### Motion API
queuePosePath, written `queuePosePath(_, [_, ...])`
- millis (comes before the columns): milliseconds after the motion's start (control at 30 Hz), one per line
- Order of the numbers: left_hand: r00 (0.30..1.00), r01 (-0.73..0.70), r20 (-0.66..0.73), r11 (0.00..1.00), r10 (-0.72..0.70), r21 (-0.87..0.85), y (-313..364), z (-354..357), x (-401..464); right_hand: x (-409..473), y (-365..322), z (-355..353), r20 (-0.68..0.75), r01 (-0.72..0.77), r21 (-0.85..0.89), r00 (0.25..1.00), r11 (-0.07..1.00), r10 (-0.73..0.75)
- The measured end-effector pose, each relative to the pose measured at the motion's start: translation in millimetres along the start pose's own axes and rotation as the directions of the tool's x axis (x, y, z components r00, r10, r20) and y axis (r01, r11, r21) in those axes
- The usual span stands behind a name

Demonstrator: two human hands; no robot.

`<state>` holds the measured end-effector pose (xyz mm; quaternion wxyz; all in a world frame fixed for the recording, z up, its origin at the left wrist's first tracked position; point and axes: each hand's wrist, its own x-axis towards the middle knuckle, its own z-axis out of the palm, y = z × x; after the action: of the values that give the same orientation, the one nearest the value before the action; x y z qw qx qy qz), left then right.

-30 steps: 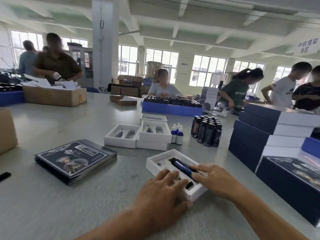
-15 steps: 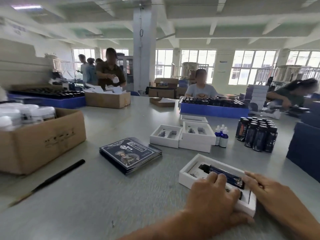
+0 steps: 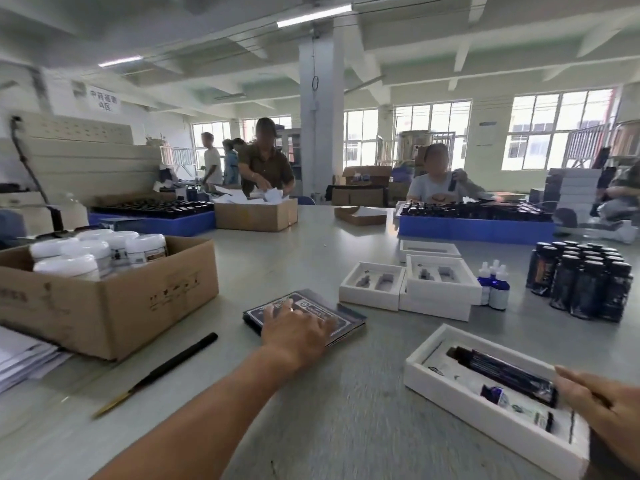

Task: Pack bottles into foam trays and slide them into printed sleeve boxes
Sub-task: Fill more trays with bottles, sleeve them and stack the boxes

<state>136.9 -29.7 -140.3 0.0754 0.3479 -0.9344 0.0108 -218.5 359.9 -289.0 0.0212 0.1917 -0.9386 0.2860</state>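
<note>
Two hands: both at work on the grey table (image 3: 311,251), one on each task item
Left hand (image 3: 298,329): fingers spread flat on top of the stack of flat printed sleeves (image 3: 341,315), nothing pinched yet
Right hand (image 3: 604,408): at the near end of the filled foam tray (image 3: 446,384), fingers touching the dark bottle (image 3: 502,374); whether they curl round it cannot be told
Tray contents: dark bottle lying in its slot, small dropper bottle (image 3: 493,393) beside it
Step in hand: tray looks packed, and the left hand is fetching a sleeve
Next move: likely lift only the top sleeve off the stack, open it into a box, line its mouth up with the tray's end and slide the tray in level so no bottle lifts out
Spares: empty trays (image 3: 408,285) and more upright bottles (image 3: 581,282) further back
</note>
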Motion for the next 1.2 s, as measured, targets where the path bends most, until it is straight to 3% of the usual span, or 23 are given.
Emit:
queuePosePath(100, [0.986,-0.164,-0.022,0.985,0.163,-0.05,28.7,2.4,-22.4,-37.3,-39.9,-25.3,-0.073,0.015,-0.036,0.997,0.999,-0.018])
queuePosePath(200, [0.93,-0.366,-0.065,0.927,0.362,-0.085,72.1,5.1,-48.1,-70.2,-72.1,-56.4,-0.131,0.067,-0.161,0.987,0.985,-0.088])
queuePosePath(267, [0.906,-0.423,-0.103,0.892,0.411,-0.157,92.8,6.2,-57.3,-88.5,-81.9,-76.7,-0.138,0.07,-0.191,0.986,0.979,-0.097])
queuePosePath(400, [0.927,-0.362,-0.204,0.889,0.313,-0.28,98.2,12.6,-50.8,-117.1,-101.0,-106.2,-0.105,0.022,-0.241,0.993,0.97,-0.049])
queuePosePath(533, [0.974,-0.168,-0.18,0.974,0.141,-0.151,79.2,25.1,-40.5,-122.0,-114.7,-119.8,-0.056,-0.097,-0.275,0.995,0.956,0.085])
queuePosePath(633, [0.985,-0.112,-0.148,0.985,0.092,-0.133,73.9,29.0,-39.5,-126.3,-124.0,-122.4,-0.038,-0.137,-0.275,0.991,0.952,0.131])
queuePosePath(767, [0.97,-0.125,-0.24,0.938,0.047,-0.324,74.9,23.0,-39.2,-131.4,-132.2,-122.8,0.01,-0.11,-0.295,0.993,0.949,0.118])
queuePosePath(867, [0.946,-0.187,-0.321,0.751,-0.035,-0.633,69.4,14.2,-35.3,-132.5,-133.7,-121.2,0.004,-0.105,-0.265,0.994,0.958,0.11])
queuePosePath(967, [0.932,-0.248,-0.338,0.445,-0.133,-0.86,66.4,5.4,-36.4,-133.2,-133.5,-120.5,-0.013,-0.108,-0.254,0.994,0.961,0.108])
queuePosePath(1033, [0.942,-0.283,-0.317,0.24,-0.115,-0.929,68.3,0.5,-39.3,-133.7,-132.5,-119.8,-0.027,-0.109,-0.247,0.994,0.963,0.106])
queuePosePath(1200, [0.946,-0.291,-0.302,0.1,-0.119,-0.951,76.8,-5.9,-45.9,-134.8,-134.0,-119.8,-0.029,-0.104,-0.262,0.995,0.959,0.1])
